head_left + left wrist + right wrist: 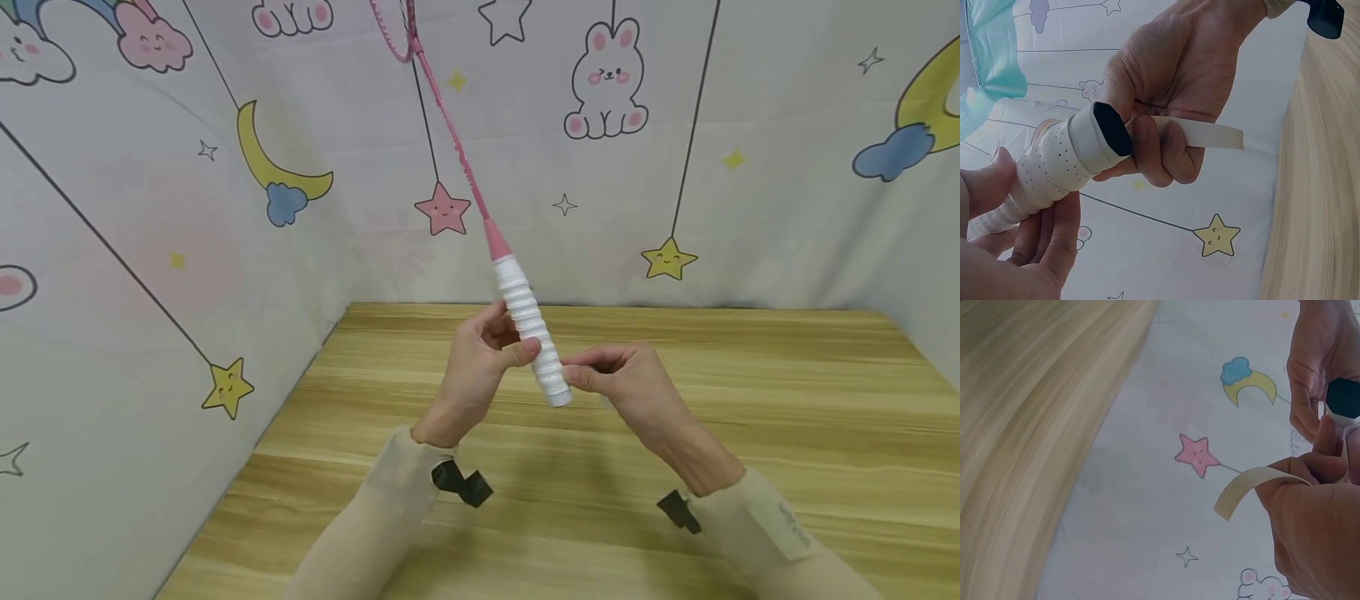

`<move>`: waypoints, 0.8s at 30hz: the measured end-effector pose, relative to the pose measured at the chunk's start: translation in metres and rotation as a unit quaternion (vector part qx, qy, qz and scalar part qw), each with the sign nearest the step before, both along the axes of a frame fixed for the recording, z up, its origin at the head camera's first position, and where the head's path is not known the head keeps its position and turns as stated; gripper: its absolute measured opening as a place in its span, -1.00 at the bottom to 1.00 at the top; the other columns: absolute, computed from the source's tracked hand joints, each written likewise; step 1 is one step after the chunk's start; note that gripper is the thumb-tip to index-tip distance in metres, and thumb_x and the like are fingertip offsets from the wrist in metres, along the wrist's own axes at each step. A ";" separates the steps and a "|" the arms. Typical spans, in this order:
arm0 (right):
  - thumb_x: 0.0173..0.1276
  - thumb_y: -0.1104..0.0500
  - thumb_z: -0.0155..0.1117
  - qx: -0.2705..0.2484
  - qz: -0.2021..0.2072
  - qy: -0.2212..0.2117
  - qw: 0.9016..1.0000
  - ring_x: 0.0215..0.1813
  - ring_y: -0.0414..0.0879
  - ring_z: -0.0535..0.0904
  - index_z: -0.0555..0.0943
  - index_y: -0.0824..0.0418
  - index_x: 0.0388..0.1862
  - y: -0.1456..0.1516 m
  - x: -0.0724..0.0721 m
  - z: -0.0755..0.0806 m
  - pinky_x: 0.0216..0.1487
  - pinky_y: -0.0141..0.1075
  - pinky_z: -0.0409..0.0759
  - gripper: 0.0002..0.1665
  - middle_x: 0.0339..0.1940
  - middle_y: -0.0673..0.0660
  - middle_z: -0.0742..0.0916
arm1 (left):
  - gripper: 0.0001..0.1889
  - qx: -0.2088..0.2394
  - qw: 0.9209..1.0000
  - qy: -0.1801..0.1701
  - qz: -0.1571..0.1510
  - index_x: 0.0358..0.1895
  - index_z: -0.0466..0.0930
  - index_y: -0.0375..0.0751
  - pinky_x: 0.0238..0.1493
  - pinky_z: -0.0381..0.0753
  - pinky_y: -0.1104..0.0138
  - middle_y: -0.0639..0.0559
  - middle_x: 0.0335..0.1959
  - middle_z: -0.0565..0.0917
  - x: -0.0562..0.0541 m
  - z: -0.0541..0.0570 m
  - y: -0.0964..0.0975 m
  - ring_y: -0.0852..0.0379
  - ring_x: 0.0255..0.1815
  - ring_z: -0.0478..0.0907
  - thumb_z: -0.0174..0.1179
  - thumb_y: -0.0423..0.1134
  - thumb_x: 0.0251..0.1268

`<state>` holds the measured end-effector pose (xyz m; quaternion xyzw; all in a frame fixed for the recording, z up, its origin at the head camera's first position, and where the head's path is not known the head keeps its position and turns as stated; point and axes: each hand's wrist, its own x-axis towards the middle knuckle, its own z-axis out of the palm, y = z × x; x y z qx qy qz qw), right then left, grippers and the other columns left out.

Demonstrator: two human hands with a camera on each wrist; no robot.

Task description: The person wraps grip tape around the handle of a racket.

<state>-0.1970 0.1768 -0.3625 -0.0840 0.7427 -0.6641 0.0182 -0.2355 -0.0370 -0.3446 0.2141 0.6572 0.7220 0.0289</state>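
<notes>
A badminton racket [455, 133] with a pink shaft is held tilted above the table, its head partly cut off at the top of the head view. White perforated grip tape [525, 308] wraps the handle in ridges. My left hand [472, 367] grips the handle, thumb across the front and fingers behind. Beside the butt end, my right hand [641, 387] pinches a pale strip of tape [1216, 135]. One end of that strip hangs free past the fingers, curving in the right wrist view. The dark butt cap [1112, 129] faces outward in the left wrist view.
Below the hands lies a wood-grain table [540, 533]. A white cloth [780, 192] printed with stars, moons and bunnies hangs behind it and along the sides. Dark wrist cameras [461, 483] sit on both sleeves.
</notes>
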 end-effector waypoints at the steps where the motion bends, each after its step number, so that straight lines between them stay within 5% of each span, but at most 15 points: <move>1: 0.48 0.23 0.52 -0.002 0.000 -0.003 1.000 0.00 -0.24 0.77 0.90 0.19 -0.12 0.000 0.000 0.000 0.18 -0.32 0.68 -0.91 -0.23 -0.22 0.90 | -0.42 0.003 1.000 -0.001 -0.002 0.52 0.46 -0.42 0.01 0.69 0.37 0.05 -0.08 0.72 0.000 0.000 0.000 0.23 -0.10 0.64 0.29 -0.57 0.47; 5: 0.49 0.22 0.51 -0.014 0.010 -0.021 1.000 -0.10 -0.24 0.71 0.89 0.02 -0.27 0.000 0.000 0.002 -0.04 -0.36 0.61 -0.87 -0.28 -0.22 0.88 | -0.37 0.020 1.000 -0.001 -0.017 0.57 0.42 -0.38 -0.01 0.69 0.39 0.15 -0.09 0.74 0.001 0.000 -0.001 0.22 -0.09 0.64 0.31 -0.53 0.48; 9: 0.51 0.20 0.49 -0.035 0.039 -0.049 0.997 -0.16 -0.24 0.68 0.86 -0.08 -0.28 0.003 -0.001 0.001 -0.21 -0.38 0.51 -0.82 -0.27 -0.20 0.86 | -0.22 0.036 0.998 0.003 -0.043 0.54 0.43 -0.43 0.01 0.71 0.38 0.03 -0.03 0.80 0.001 0.001 -0.001 0.21 -0.05 0.69 0.48 -0.16 0.32; 14: 0.52 0.21 0.47 -0.071 0.080 -0.059 0.992 -0.05 -0.27 0.75 0.87 -0.11 -0.14 0.004 -0.002 0.000 -0.06 -0.39 0.66 -0.82 -0.14 -0.19 0.89 | 0.01 0.046 0.997 -0.017 -0.065 0.54 0.38 -0.43 0.09 0.75 0.37 -0.45 0.23 0.73 0.000 0.000 0.000 0.22 0.02 0.75 0.51 0.08 0.05; 20: 0.57 0.13 0.42 -0.078 0.137 -0.044 0.986 0.03 -0.27 0.73 0.87 -0.13 0.00 0.005 -0.003 -0.002 0.06 -0.35 0.69 -0.82 -0.03 -0.18 0.89 | 0.15 0.081 0.991 -0.041 -0.102 0.57 0.29 -0.45 0.20 0.77 0.37 -0.48 0.36 0.65 0.000 0.001 0.001 0.27 0.11 0.80 0.54 0.16 -0.04; 22: 0.58 0.13 0.40 -0.086 0.149 -0.037 0.984 0.06 -0.27 0.74 0.86 -0.13 0.01 0.006 -0.003 -0.002 0.09 -0.35 0.71 -0.81 0.00 -0.17 0.89 | 0.13 0.092 0.988 -0.040 -0.116 0.59 0.25 -0.45 0.23 0.77 0.34 -0.54 0.41 0.59 0.001 0.000 0.000 0.26 0.11 0.81 0.53 0.14 0.02; 24: 0.58 0.14 0.41 -0.090 0.148 -0.028 0.985 0.06 -0.27 0.74 0.87 -0.14 -0.02 0.006 -0.002 -0.002 0.08 -0.36 0.71 -0.81 -0.02 -0.18 0.89 | -0.06 0.101 0.986 -0.043 -0.127 0.61 0.23 -0.42 0.26 0.77 0.33 -0.58 0.44 0.55 0.001 0.000 0.000 0.23 0.10 0.82 0.48 -0.02 0.32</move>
